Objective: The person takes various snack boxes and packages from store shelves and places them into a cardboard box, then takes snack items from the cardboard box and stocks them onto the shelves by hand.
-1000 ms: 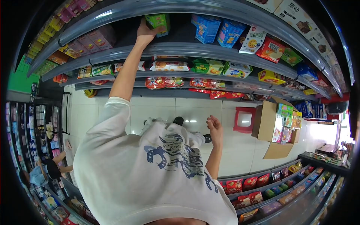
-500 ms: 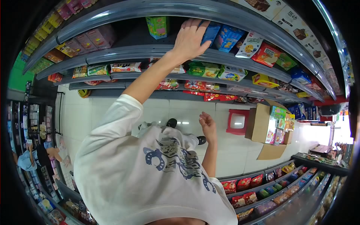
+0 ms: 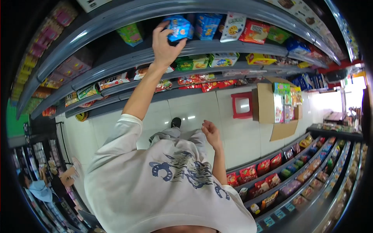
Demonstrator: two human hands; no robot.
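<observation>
My left hand (image 3: 166, 46) reaches up to the upper shelf and grips a blue snack box (image 3: 179, 29), thumb on its near side and fingers over its left edge. The box is tilted at the shelf front. Just right of it stands a similar blue box (image 3: 208, 26), then a white box with cookie pictures (image 3: 233, 27) and a red box (image 3: 254, 32). To the left, a green box (image 3: 130, 35) stands apart. My right hand (image 3: 211, 134) hangs low over the floor, loosely curled, with nothing in it.
On the floor to the right are a red stool (image 3: 241, 105) and an open cardboard carton (image 3: 266, 103) holding several colourful boxes. Lower shelves carry snack packs. Another shelf rack (image 3: 279, 186) runs behind on the right. A person in blue (image 3: 40, 190) is at the far left.
My left hand has closed around the blue box and tipped it toward the shelf front. The view has shifted and turned. My right hand still hangs free.
</observation>
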